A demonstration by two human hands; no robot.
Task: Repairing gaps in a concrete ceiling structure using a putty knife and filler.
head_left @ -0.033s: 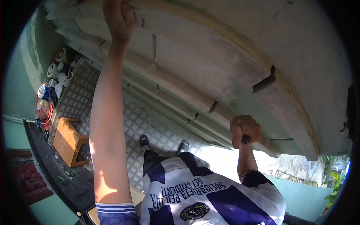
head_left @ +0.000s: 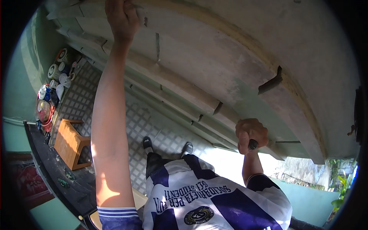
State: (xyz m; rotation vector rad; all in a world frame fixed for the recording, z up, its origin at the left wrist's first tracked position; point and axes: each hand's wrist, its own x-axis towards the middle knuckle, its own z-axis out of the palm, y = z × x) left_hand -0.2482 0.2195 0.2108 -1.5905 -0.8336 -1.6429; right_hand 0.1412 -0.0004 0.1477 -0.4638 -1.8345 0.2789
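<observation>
— Has anything shifted since the picture just before?

— Nothing I can make out. Both hands, the arms and the stepped moulding (head_left: 199, 76) sit exactly where they were, so the work at the wall is at a held pose, not mid-stroke.

— Where is the left hand?

— The left hand (head_left: 122, 19) is up at the top of the view, arm stretched almost straight, resting on the upper edge of the moulding. Its fingers run over that edge and out of sight, so I cannot tell whether that grip is closed or merely leaning.

— And the right hand?

— The right hand (head_left: 251, 134) is lower and out to the side, elbow bent, fist clenched tight round a dark tool handle (head_left: 253, 145). Only the butt end shows below the fist. The working end is hidden behind the fingers, up against the lower step of the moulding.

— What lies below?

— The person's feet (head_left: 147, 143) in dark sandals on a chequered floor (head_left: 145, 122). Well apart to the left stands a small wooden stool (head_left: 71, 142), and beyond it is a cluster of cans and tubs (head_left: 53, 71) along the green wall.
</observation>
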